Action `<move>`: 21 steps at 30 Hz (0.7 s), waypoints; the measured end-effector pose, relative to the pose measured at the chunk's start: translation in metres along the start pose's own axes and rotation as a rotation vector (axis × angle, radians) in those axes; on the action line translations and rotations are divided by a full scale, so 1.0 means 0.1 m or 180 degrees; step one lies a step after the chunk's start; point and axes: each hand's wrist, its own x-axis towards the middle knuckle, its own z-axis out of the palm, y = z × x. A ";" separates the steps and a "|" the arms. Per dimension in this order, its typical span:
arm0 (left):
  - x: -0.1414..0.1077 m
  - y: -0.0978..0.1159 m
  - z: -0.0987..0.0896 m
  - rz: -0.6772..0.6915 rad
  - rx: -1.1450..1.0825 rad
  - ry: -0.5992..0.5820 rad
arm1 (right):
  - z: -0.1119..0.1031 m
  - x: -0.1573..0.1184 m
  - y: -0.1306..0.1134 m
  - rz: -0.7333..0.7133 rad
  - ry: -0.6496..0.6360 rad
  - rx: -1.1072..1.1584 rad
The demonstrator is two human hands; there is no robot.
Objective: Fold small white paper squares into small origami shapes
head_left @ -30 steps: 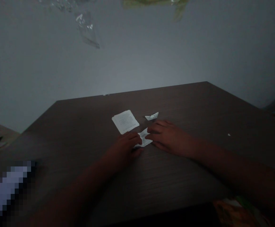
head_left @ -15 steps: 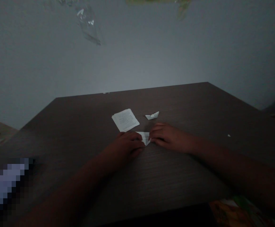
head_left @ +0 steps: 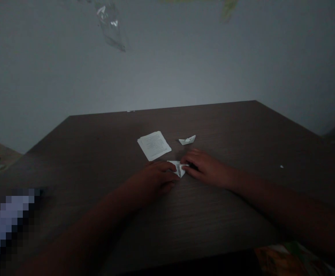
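Note:
A small piece of folded printed paper [head_left: 179, 168] lies on the dark wooden table [head_left: 213, 130], pinched from both sides. My left hand [head_left: 157, 178] holds its left corner, and its fingertips cover part of the fold. My right hand [head_left: 204, 168] presses its fingers on the right end. Just above my hands lie a stack of printed paper squares [head_left: 154, 145] and a small white paper boat [head_left: 187, 140], neither touched.
A tiny white paper scrap [head_left: 281, 166] lies on the table to the right. A pixelated pale object [head_left: 9, 222] sits at the lower left. A colourful printed item [head_left: 282, 258] shows below the table's near edge. A clear plastic piece [head_left: 109, 27] hangs on the grey wall.
The paper between my hands has gone from a flat, wider piece to a smaller, pointed fold. My hands have drawn closer around it, and the view has tilted slightly.

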 end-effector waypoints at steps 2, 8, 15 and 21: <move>0.01 0.02 -0.01 -0.0028 -0.0022 0.0032 | 0.00 0.00 -0.01 -0.0017 0.0108 -0.0065; 0.04 -0.04 0.00 -0.0090 -0.0059 0.0184 | -0.05 -0.01 0.05 -0.0772 0.0370 -0.0298; 0.05 -0.18 0.04 -0.0113 -0.0093 0.0228 | -0.05 -0.01 0.13 -0.1474 0.0503 -0.0511; 0.04 -0.19 0.03 -0.0039 -0.0124 0.0236 | -0.09 -0.03 0.06 -0.1305 0.0342 -0.0552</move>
